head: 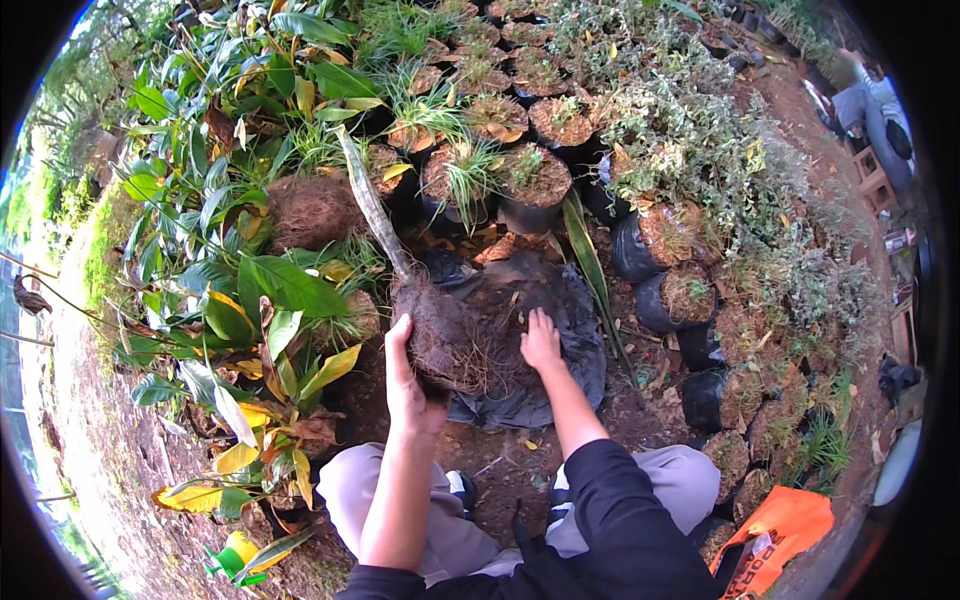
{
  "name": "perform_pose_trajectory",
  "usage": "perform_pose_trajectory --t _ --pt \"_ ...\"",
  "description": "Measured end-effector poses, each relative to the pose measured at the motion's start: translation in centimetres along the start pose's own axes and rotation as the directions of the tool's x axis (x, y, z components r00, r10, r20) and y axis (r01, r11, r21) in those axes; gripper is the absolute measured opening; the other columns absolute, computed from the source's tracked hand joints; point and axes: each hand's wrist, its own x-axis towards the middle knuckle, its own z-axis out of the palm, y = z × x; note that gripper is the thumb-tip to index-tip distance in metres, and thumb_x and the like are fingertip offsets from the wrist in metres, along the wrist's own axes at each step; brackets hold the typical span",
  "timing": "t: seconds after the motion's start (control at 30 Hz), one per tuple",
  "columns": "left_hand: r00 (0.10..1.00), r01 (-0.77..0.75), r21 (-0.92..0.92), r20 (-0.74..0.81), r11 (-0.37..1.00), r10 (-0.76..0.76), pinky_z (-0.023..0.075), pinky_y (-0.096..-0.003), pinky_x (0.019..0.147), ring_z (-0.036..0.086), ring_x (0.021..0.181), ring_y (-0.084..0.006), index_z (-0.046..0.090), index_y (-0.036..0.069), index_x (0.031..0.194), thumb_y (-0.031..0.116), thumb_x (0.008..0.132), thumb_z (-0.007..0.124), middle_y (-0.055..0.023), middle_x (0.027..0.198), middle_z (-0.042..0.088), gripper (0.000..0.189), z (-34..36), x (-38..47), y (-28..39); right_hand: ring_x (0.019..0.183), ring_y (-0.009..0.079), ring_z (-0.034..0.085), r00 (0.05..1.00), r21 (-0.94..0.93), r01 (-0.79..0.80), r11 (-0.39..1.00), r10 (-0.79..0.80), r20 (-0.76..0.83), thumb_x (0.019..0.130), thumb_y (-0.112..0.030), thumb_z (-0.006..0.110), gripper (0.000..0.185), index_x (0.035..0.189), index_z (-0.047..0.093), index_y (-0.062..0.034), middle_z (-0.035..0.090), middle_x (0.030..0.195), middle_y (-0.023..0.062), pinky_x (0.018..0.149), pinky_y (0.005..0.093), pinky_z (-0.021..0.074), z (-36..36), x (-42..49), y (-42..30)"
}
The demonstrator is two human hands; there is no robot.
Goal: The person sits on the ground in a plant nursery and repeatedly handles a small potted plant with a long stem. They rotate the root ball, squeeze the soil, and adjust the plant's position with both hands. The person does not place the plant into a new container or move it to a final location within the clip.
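Note:
My left hand (412,382) grips the side of a dark root ball (450,337) matted with thin brown roots. A thick, pale, mottled stem or leaf (373,206) rises from it, leaning to the upper left. Under it and to its right, a black plastic sheet or opened bag (577,375) lies on the ground with dark soil (517,289) on it. Over this soil reaches my right hand (541,339), palm down with fingers partly spread; whether its fingertips touch the soil is hard to tell. A long green sword-shaped leaf (589,262) lies just right of the plastic.
Black bag pots (535,184) of soil and small plants stand ahead and along the right. Broad-leaved plants (292,289) crowd the left, near another root mass (315,211). A green-and-yellow spray bottle (236,559) lies lower left, an orange bag (787,529) lower right. A person (874,112) sits far right.

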Motion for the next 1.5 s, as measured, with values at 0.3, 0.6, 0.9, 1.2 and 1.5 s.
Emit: perform_pose_trajectory --t 0.3,0.6,0.9,1.2,1.5 --pt "0.998 -0.008 0.009 -0.064 1.000 0.009 0.0460 -0.0379 0.087 0.058 0.099 -0.0226 0.055 0.008 0.116 0.039 0.082 0.063 -0.0076 0.110 0.060 0.047 0.8 -1.0 0.4 0.117 0.0311 0.044 0.989 -0.073 -0.042 0.996 0.052 0.139 0.075 -0.018 0.070 0.046 0.118 0.055 -0.0060 0.047 0.118 0.0127 0.094 0.0474 0.0398 -1.6 1.4 0.5" --pt "0.995 -0.045 0.000 -0.088 0.999 0.045 0.0484 -0.0394 0.086 0.059 0.097 -0.0232 0.055 0.007 0.115 0.038 0.082 0.064 -0.0076 0.109 0.061 0.047 0.1 0.1 1.0 0.088 0.0344 0.062 0.983 0.366 0.047 0.929 0.023 -0.184 0.065 -0.002 0.073 0.026 0.089 0.065 0.0008 0.063 0.089 0.0194 0.080 0.0393 0.0499 -3.6 2.0 3.3" --pt "0.996 -0.035 -0.003 -0.086 0.999 0.035 0.0485 -0.0402 0.086 0.060 0.097 -0.0233 0.056 0.008 0.116 0.039 0.081 0.066 -0.0070 0.110 0.061 0.047 0.2 -0.9 1.0 0.109 0.0324 0.051 0.935 0.159 0.094 0.983 -0.032 -0.354 0.075 -0.004 0.063 0.044 0.118 0.053 -0.0051 0.053 0.115 0.0122 0.092 0.0433 0.0430 -8.1 2.4 3.0" --pt "0.997 -0.043 0.044 -0.066 0.998 0.046 0.0483 -0.0406 0.085 0.059 0.097 -0.0235 0.055 0.009 0.117 0.041 0.081 0.066 -0.0071 0.108 0.061 0.049 -1.0 -1.4 1.2 0.124 0.0288 0.042 0.929 -0.339 0.251 0.907 -0.127 0.349 0.069 -0.005 0.068 0.072 0.135 0.040 -0.0110 0.039 0.136 0.0091 0.103 0.0495 0.0335 -1.1 -1.7 2.6" --pt "0.997 -0.053 0.053 -0.055 0.997 0.056 0.0476 -0.0419 0.086 0.058 0.099 -0.0242 0.053 0.010 0.119 0.042 0.080 0.066 -0.0079 0.110 0.060 0.052 -1.0 -1.5 1.3 0.098 0.0262 0.058 0.947 -0.432 0.310 0.847 -0.234 0.222 0.080 -0.014 0.060 0.039 0.117 0.052 -0.0092 0.055 0.104 0.0078 0.090 0.0433 0.0437 0.7 -5.5 5.4"
